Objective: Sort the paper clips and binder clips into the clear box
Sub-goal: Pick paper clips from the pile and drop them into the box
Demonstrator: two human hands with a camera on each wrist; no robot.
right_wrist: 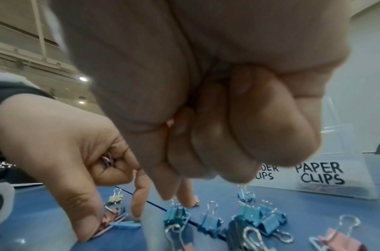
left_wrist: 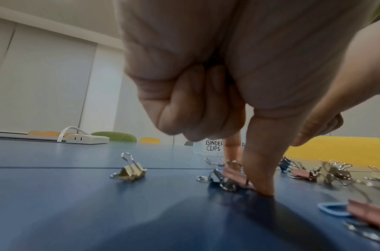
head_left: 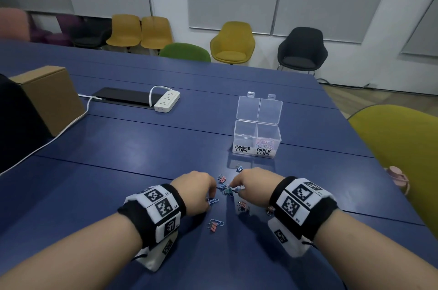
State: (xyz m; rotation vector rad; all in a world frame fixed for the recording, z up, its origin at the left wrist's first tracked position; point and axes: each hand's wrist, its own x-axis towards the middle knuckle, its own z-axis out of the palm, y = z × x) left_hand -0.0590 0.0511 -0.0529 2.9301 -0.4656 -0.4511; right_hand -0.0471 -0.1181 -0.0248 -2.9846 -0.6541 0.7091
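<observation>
The clear box stands open, with BINDER CLIPS written on its left half and PAPER CLIPS on its right. Pastel paper clips lie in the right half. Coloured binder clips and a blue paper clip are scattered in front of it. My left hand keeps a few paper clips in its curled fingers, and its forefinger presses the table beside a pink binder clip. My right hand is curled, and its thumb and forefinger tips come down on the wire handle of a teal binder clip.
A gold binder clip lies apart to the left. Farther back are a white power strip with its cable, a black panel and a cardboard box. A yellow chair and a pink object sit at the table's right edge.
</observation>
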